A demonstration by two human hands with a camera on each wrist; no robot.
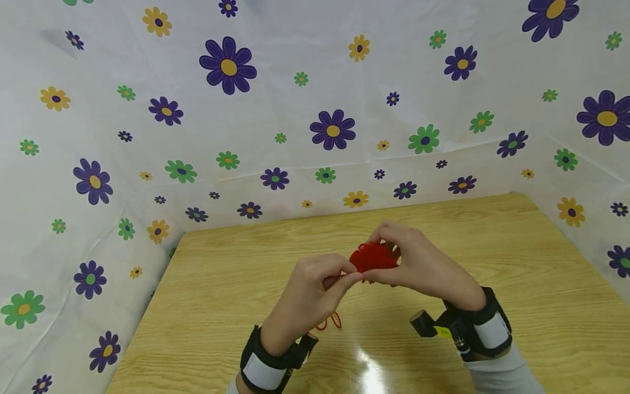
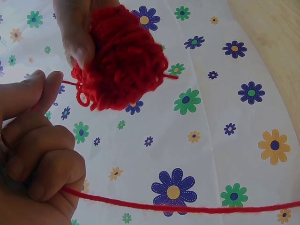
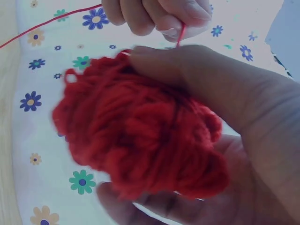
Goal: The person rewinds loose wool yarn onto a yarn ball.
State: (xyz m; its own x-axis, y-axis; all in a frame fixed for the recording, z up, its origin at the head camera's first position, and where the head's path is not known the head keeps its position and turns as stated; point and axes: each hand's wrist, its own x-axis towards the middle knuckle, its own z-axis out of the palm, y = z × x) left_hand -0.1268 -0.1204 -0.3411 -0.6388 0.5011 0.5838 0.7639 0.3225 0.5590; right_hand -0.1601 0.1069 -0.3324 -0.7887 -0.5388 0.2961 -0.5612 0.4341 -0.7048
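A fuzzy ball of red yarn (image 3: 140,126) is gripped in my right hand (image 1: 418,262), thumb on one side and fingers on the other. Small loops stick out of the ball's surface. Close beside it, my left hand (image 1: 315,290) pinches a red yarn strand (image 2: 178,209) between thumb and forefinger, its other fingers curled around the same strand. A short taut stretch links the pinch to the ball in the left wrist view. From the curled fingers, the strand trails away to the right in that view.
Loose loops of red yarn (image 1: 337,320) hang or lie below the left hand, over the wooden table (image 1: 236,284). A flower-patterned white sheet (image 1: 275,115) rises behind and at both sides. Each wrist wears a black strap (image 1: 492,323) with a small camera.
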